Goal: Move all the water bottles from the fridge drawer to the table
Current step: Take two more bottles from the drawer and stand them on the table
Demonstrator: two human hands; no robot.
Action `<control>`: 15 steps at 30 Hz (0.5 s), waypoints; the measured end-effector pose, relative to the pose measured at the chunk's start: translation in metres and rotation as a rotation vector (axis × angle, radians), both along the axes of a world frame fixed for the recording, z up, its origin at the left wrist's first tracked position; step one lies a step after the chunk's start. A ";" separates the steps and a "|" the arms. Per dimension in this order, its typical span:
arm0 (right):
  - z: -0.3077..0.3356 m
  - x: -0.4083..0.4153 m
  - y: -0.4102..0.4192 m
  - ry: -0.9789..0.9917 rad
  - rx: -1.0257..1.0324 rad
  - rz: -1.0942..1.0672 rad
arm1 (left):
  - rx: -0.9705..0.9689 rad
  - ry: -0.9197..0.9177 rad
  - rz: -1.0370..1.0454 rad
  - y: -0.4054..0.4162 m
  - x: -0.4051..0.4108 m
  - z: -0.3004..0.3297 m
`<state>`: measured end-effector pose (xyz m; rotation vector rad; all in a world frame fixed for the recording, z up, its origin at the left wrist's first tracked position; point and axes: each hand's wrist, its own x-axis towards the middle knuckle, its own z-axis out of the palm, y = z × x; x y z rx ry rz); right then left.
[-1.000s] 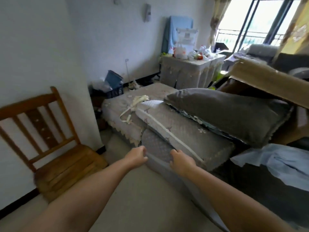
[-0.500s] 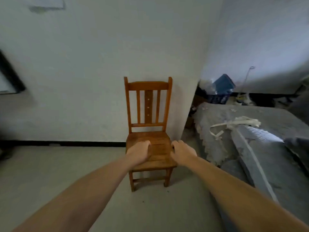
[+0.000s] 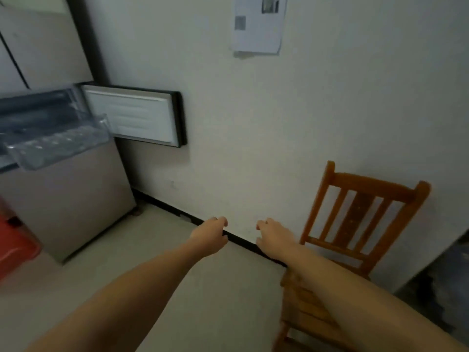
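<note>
The fridge [image 3: 68,199] stands at the left with a small door [image 3: 134,118] swung open toward the wall. A clear plastic drawer [image 3: 58,146] is pulled out of it; several blurred bottle-like shapes show inside. My left hand [image 3: 210,236] and my right hand [image 3: 275,237] are stretched out in front of me over the floor, fingers loosely curled, holding nothing. Both hands are well to the right of the drawer. No table is in view.
A wooden chair [image 3: 355,224] stands against the wall at the right, under my right forearm. A red object [image 3: 15,247] sits on the floor at the far left. A paper sheet [image 3: 256,24] hangs on the wall. Dark bedding [image 3: 441,280] shows at the right edge.
The view has swung left from the bed and cushions past the chair to the fridge and its open drawer. Both hands stay stretched out ahead and hold nothing.
</note>
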<state>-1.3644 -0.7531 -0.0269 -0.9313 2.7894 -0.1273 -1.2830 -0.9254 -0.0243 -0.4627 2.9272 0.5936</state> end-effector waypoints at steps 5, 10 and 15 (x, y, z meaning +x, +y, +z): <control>0.012 -0.019 -0.113 0.006 -0.034 0.106 | -0.030 0.025 0.143 -0.102 0.010 0.013; 0.006 -0.025 -0.198 -0.006 -0.040 0.235 | -0.005 -0.018 0.266 -0.172 0.018 0.002; -0.006 -0.052 -0.267 -0.036 -0.005 0.330 | 0.005 -0.045 0.346 -0.226 0.010 -0.009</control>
